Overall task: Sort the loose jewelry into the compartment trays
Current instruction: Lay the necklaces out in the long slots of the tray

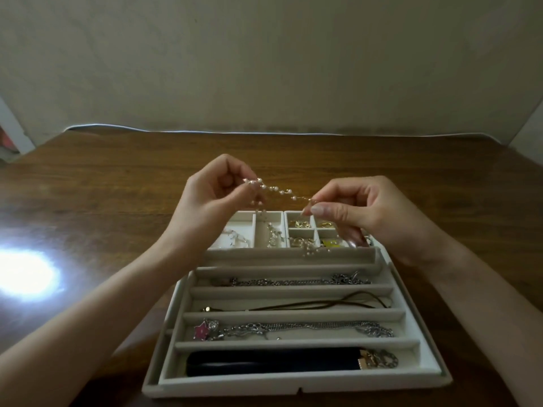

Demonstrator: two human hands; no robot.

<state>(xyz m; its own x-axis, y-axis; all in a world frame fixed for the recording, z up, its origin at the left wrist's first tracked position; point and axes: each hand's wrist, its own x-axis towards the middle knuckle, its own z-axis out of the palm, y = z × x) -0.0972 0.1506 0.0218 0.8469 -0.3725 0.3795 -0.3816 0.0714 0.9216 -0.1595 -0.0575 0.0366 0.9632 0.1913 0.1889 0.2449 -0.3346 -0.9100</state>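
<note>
Head view, one frame.

- Pearl chain (279, 190): held in the air, stretched between both hands above the far trays. It sags slightly toward the right.
- Left hand (217, 195): fingers curled, with thumb and fingertips pinching the chain's left end. A short tail of beads hangs below the pinch, over the left far tray (239, 214).
- Right hand (361, 212): thumb and forefinger pinch the chain's right end and the other fingers curl down toward the right far tray (313, 230). A loose run of pearls shows lower, in front of the top edge of the slotted tray (293, 386). Cannot tell whether it touches anything.
- The far trays sit side by side, just behind the slotted tray.
  - The left one has larger cells holding thin pale chains.
  - The right one has small square cells holding gold pieces (299, 224) and a yellow item (332, 243).
- The slotted tray is nearest the camera, with long slots running left to right. From far to near they hold:
  - a silver chain (293, 281);
  - a dark cord necklace (308, 305);
  - a silver chain with a pink star pendant (202, 330);
  - a black band (273, 361) with a gold clasp at its right end.
- Bench (117, 186): dark wood. A bright glare patch (26, 274) lies on it, well left of the trays. A plain wall stands behind.
</note>
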